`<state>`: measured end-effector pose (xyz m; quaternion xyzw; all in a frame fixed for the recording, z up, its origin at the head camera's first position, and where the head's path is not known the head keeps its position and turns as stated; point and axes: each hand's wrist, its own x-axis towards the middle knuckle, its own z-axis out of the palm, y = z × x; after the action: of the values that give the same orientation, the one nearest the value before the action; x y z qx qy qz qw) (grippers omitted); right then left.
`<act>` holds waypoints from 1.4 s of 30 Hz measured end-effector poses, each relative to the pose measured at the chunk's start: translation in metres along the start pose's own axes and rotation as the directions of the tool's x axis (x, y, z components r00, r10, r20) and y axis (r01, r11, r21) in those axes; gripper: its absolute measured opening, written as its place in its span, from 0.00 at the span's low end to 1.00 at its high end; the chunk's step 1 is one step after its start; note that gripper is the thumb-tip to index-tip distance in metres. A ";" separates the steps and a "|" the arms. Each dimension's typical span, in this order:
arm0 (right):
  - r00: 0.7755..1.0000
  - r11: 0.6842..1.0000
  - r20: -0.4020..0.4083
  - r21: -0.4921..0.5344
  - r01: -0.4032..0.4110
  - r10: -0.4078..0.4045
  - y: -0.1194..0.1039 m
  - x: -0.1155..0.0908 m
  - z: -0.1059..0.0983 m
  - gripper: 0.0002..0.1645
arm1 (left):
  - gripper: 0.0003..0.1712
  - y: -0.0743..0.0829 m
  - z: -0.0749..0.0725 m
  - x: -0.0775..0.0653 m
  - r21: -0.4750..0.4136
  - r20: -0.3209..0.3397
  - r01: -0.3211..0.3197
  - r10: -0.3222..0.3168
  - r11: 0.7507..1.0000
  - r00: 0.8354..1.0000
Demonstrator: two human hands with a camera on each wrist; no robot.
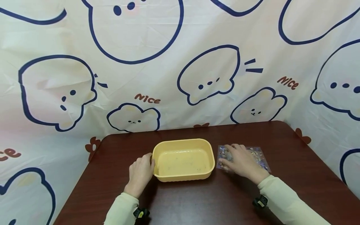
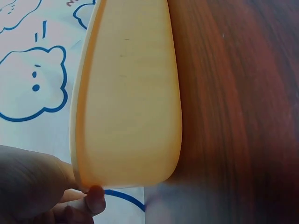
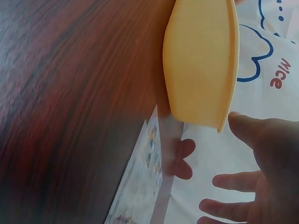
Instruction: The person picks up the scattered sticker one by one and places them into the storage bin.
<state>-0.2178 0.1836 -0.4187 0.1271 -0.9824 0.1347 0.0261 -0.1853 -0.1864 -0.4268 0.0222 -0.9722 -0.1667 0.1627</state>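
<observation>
A yellow rectangular plastic basin (image 1: 184, 164) stands on the table with nothing inside it. My left hand (image 1: 141, 173) grips its left end by the rim; in the left wrist view the fingertips (image 2: 96, 199) curl at the rim's corner. To the basin's right lies a flat clear plastic bag (image 1: 260, 157) of small multicoloured pieces, perhaps jigsaw pieces. Over that bag is my right hand (image 1: 243, 161), its fingers spread and covering part of it. The right wrist view has these fingers (image 3: 229, 210) straight, holding nothing, with the bag (image 3: 145, 172) below them.
The dark brown wooden table (image 1: 191, 203) has rounded far corners. Behind it and along both sides hangs a white cloth (image 1: 157, 78) printed with blue cartoon outlines. Each wrist carries a small black device (image 1: 260, 202).
</observation>
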 end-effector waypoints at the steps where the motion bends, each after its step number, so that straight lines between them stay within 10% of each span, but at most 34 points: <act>1: 1.000 1.000 -0.004 -0.001 0.004 -0.004 0.002 0.000 0.000 0.42 | 0.13 0.001 0.001 0.000 0.001 -0.002 -0.003 0.003 1.000 1.000; 15: 0.998 0.998 -0.027 -0.051 0.046 -0.048 0.023 -0.003 -0.009 0.40 | 0.09 0.003 0.003 0.001 0.003 -0.007 -0.002 0.002 1.000 1.000; 42: 0.970 0.997 0.241 -0.064 0.053 -0.036 0.066 0.005 -0.023 0.49 | 0.08 0.000 0.002 -0.001 0.007 0.011 0.013 -0.013 1.000 1.000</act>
<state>-0.2394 0.2501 -0.4131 0.1635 -0.9793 0.0832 -0.0850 -0.1851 -0.1854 -0.4287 0.0282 -0.9735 -0.1644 0.1563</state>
